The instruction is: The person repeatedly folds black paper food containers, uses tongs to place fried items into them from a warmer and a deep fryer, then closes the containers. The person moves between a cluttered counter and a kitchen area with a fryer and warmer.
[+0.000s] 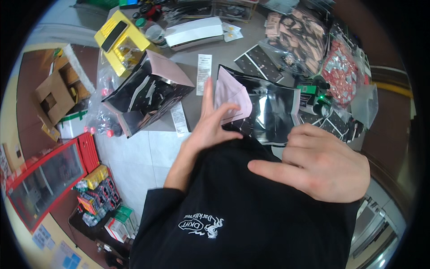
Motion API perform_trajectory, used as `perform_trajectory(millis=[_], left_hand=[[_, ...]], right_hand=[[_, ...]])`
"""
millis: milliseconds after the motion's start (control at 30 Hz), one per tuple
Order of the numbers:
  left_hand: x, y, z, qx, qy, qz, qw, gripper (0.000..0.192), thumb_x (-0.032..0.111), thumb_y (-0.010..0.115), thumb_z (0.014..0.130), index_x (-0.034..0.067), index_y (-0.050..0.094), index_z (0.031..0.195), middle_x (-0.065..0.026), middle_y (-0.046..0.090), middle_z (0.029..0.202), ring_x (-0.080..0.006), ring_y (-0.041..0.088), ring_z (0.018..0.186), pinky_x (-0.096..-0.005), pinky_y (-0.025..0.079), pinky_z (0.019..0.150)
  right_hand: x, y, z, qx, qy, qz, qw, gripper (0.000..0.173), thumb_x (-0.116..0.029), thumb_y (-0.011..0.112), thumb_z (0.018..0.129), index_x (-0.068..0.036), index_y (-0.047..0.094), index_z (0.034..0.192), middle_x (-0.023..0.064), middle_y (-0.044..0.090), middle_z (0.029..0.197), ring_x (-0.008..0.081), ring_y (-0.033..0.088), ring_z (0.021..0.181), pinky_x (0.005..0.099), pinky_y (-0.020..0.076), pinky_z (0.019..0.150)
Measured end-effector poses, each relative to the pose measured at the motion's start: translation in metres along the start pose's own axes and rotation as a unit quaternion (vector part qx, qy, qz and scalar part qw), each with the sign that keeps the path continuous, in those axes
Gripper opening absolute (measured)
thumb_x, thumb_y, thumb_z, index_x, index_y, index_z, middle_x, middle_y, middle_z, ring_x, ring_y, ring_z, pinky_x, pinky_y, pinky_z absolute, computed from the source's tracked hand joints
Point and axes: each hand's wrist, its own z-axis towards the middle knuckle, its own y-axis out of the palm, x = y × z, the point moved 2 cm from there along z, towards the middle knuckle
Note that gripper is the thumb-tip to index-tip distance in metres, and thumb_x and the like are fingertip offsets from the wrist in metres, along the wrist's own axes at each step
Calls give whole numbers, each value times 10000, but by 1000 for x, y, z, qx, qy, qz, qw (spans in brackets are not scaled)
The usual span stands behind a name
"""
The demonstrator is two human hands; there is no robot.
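Before me, a glossy black plastic bag (273, 107) with a pink folded panel (231, 92) lies at the table's near edge. My left hand (210, 126) is at its left side, fingers spread. The bent index finger rests against the pink panel, and the thumb points right beside the bag's lower edge. My right hand (322, 161) is raised nearer the camera, by the bag's lower right corner. Its index finger points left and the others curl; whether they pinch the bag's edge is hidden. Another black-and-pink bag (151, 90) stands to the left, partly opened out.
Printed paper slips (204, 72) lie between the bags. Behind are a yellow box (116, 37) with a phone (114, 36) on it and a white box (195, 32). At right sit a clear bag of pink-and-black pieces (295, 38), red packets (341, 74) and a green-lit device (319, 95).
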Motion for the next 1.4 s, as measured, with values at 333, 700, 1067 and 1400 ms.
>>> perform_trajectory(millis=[333,700,1067,1400], left_hand=[[-10,-12,34,-31,-23,-20,999,636,244,1005,588,199,637,1105,-238,135,1692,-460,352,1482,-535,342,1195],[-13,34,-23,16,-183,-86,979,247,70,849,749,113,779,982,-141,589,1416,-340,538,1346,-448,444,1117],[-19,-14,26,-58,63,59,995,178,211,857,773,94,818,902,-2,737,1245,-215,636,1229,-472,432,1115],[-18,-8,45,-126,-85,-92,984,203,53,781,840,-6,784,1034,-139,717,1285,-329,668,1205,-400,538,1011]], right_hand=[[47,25,8,53,193,207,958,594,-128,813,830,-92,619,1390,63,660,849,173,622,699,320,502,689],[133,82,72,36,332,-143,932,235,-163,677,912,-92,699,1136,180,719,762,375,719,716,481,574,640],[104,52,-54,600,55,371,707,204,-185,648,1008,-18,701,1113,74,659,875,283,681,857,430,540,831],[151,240,-55,342,388,359,777,441,-109,843,737,-59,755,1166,193,513,1488,370,480,1406,426,424,1127]])
